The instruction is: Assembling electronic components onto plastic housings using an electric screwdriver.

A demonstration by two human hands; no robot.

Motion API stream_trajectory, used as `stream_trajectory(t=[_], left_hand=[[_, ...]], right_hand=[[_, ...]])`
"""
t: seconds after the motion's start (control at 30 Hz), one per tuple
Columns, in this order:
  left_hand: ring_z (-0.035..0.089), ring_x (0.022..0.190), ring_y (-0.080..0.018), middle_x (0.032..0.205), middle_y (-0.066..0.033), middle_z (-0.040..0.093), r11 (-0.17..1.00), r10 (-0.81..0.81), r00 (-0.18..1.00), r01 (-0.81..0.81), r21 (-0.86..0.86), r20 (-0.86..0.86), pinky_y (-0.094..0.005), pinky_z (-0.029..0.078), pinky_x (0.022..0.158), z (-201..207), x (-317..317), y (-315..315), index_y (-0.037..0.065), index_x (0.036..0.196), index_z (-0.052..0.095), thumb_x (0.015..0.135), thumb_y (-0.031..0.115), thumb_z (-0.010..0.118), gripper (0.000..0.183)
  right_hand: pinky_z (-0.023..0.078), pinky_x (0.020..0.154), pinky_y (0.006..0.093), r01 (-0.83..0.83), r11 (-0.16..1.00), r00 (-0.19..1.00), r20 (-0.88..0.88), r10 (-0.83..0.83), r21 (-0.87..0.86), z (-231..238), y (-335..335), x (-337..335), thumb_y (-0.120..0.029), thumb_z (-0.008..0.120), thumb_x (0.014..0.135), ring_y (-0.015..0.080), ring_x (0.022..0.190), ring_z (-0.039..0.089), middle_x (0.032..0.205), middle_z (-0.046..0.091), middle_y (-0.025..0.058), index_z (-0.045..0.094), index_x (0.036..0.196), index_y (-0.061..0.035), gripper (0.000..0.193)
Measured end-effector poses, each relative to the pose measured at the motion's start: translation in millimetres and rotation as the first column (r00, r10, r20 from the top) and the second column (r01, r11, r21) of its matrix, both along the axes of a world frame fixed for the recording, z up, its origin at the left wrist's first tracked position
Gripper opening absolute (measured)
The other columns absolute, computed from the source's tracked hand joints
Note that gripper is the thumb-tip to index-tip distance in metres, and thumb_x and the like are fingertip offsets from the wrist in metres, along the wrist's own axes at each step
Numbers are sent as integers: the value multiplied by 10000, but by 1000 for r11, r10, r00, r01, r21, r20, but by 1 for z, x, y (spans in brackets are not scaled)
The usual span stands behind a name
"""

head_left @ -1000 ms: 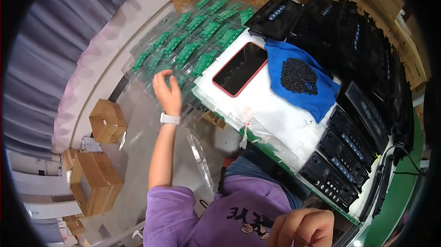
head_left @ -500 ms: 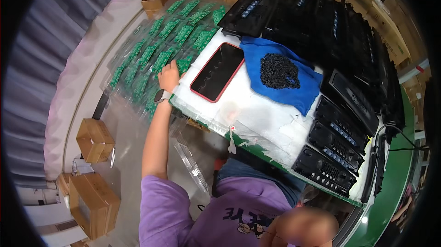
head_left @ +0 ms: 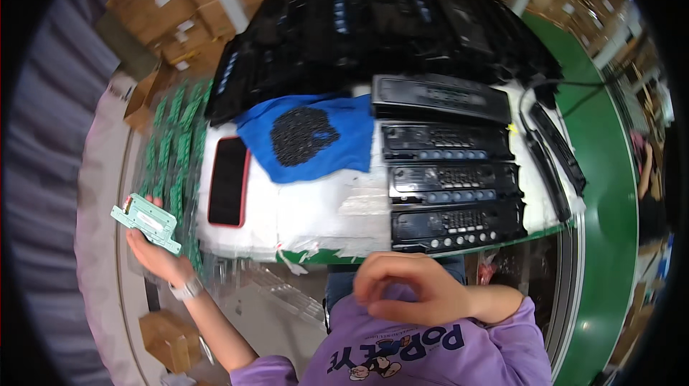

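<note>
Out to the left, my left hand [head_left: 159, 260] grips a light green circuit board [head_left: 149, 223], its fingers behind and its thumb at the lower edge. The board is raised beside trays of green circuit boards [head_left: 166, 143]. My right hand [head_left: 413, 287] hovers in front of my chest, near the table's front edge. Its fingers curl loosely with a gap to the thumb, and nothing shows between them. Beyond it, several black panels with button rows [head_left: 453, 183] lie stacked front to back on the white table top [head_left: 316, 206].
A red-edged phone [head_left: 229, 181] lies at the table's left. Behind it a blue cloth [head_left: 352, 135] carries a heap of small black pieces [head_left: 298, 135]. Black housings [head_left: 373, 27] pile along the back. A black cable [head_left: 567, 84] runs off right. A cardboard box [head_left: 169, 341] stands below left.
My left hand has lifted a circuit board from the trays and turned it up. My right hand has risen into clearer view. The whole view has swung right.
</note>
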State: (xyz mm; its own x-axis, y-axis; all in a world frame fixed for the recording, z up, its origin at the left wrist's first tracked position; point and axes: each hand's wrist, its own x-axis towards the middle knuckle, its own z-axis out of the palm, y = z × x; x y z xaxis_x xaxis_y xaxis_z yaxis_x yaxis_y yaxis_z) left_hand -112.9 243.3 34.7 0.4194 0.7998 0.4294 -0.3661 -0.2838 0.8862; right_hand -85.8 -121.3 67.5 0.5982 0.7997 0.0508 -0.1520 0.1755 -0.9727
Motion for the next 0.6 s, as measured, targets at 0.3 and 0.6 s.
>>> stream_trajectory(t=[0.3,0.6], left_hand=[[566,873,-155,1020,-123,554,714,-699,715,699,-29,5,-285,470,793,14,37,-228,14,1136,380,927,161,436,262],[449,1154,-350,1239,-207,464,426,-619,617,784,452,-486,-379,338,979,1,115,-265,-44,1181,402,760,68,605,480]], right_hand=[[477,697,276,459,884,864,183,-468,92,-4,-8,15,-85,547,852,170,853,579,1007,560,126,367,1267,-7,460],[480,712,314,854,519,319,742,-589,46,-12,-125,114,-30,552,808,268,805,613,902,618,147,569,1077,-20,270]])
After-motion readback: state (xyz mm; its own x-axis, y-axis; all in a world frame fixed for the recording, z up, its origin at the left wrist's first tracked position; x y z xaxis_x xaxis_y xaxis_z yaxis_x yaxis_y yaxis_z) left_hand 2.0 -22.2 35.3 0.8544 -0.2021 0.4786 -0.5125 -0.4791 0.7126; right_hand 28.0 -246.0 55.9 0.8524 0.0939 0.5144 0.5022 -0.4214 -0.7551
